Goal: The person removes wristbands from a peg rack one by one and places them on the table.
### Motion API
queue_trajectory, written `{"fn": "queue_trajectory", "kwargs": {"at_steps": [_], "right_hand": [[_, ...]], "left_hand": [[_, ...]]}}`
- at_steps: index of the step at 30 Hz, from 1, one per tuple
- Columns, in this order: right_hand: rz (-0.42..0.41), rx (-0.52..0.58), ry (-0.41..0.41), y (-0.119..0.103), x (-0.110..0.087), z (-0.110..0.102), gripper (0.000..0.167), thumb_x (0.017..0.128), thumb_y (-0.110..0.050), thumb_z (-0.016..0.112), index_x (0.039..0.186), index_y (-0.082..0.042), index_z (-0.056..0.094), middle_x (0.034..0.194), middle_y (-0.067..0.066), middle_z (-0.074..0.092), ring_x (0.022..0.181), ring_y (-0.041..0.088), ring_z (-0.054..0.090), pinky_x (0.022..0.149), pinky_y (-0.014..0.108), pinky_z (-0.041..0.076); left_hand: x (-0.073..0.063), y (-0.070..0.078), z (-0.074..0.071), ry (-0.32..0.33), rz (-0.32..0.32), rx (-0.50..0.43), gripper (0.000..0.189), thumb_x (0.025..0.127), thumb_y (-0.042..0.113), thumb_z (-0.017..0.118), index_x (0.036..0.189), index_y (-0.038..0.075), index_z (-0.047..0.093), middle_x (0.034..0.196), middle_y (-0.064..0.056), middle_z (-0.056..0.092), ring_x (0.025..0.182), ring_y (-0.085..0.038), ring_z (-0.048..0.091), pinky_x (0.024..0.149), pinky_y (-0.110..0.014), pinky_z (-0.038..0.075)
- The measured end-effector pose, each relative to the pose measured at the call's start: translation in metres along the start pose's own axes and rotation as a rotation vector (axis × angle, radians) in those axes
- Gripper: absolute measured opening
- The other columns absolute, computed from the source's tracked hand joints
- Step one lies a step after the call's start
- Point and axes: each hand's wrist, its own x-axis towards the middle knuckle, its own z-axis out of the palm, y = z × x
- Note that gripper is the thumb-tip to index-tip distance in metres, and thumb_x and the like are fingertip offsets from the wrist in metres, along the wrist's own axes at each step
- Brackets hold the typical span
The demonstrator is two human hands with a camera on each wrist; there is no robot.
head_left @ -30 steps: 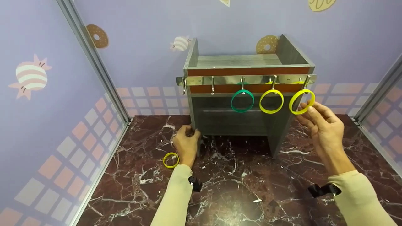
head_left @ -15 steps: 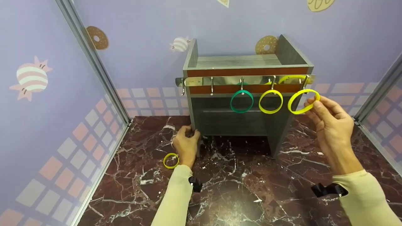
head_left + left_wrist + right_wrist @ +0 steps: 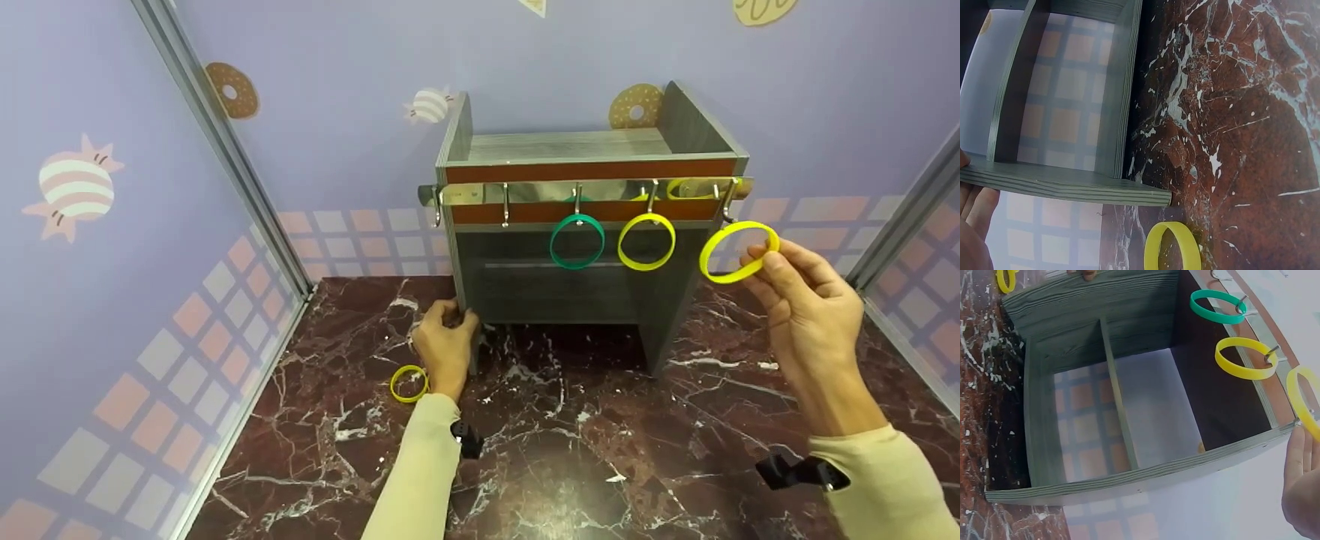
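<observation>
My right hand [image 3: 817,322] pinches a yellow silicone wristband [image 3: 724,280] between thumb and fingers. That band hangs tilted just below and right of the rightmost hook [image 3: 729,201] on a metal hook rail [image 3: 540,191]. A green wristband [image 3: 577,265] hangs from the middle hook, and another yellow one hangs beside it to the right. With thumb and fingers on opposite faces, my left hand [image 3: 444,341] grips the left side panel [image 3: 1072,188] of the small grey wooden shelf. One more yellow wristband [image 3: 1152,247] lies on the table near that hand.
Two hooks at the rail's left end, such as the left hook [image 3: 506,206], carry nothing. The shelf stands on a dark red marbled table [image 3: 555,465] against a patterned purple wall [image 3: 337,127]. Metal posts [image 3: 225,142] mark the enclosure's corners.
My right hand has moved right and slightly down, taking the yellow wristband away from the rightmost hook. The band has tilted more. My left hand stays on the shelf's side panel.
</observation>
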Motion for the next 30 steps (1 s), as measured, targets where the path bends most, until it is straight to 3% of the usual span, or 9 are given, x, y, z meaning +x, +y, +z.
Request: {"fn": "queue_trajectory", "kwargs": {"at_steps": [17,30], "right_hand": [[0.020,-0.086,0.059,0.008,-0.011,-0.041,0.017,0.097,0.018,0.062,0.112,0.020,0.069,0.101,0.029,0.074,0.088,0.034,0.078,0.080,0.039,0.063],[0.131,-0.165,0.131,0.025,-0.021,-0.089,0.017,0.096,0.019,0.063,0.109,0.014,0.073,0.097,0.024,0.076,0.088,0.029,0.079,0.080,0.035,0.062]], "left_hand": [[-0.001,0.002,-0.001,-0.021,-0.063,0.010,0.012,0.078,0.002,0.084,0.088,0.002,0.077,0.084,-0.010,0.078,0.077,-0.027,0.074,0.073,-0.046,0.059],[0.000,0.001,0.000,-0.015,-0.049,0.015,0.012,0.077,0.001,0.084,0.086,0.001,0.076,0.083,-0.011,0.078,0.077,-0.028,0.074,0.074,-0.047,0.059]]}}
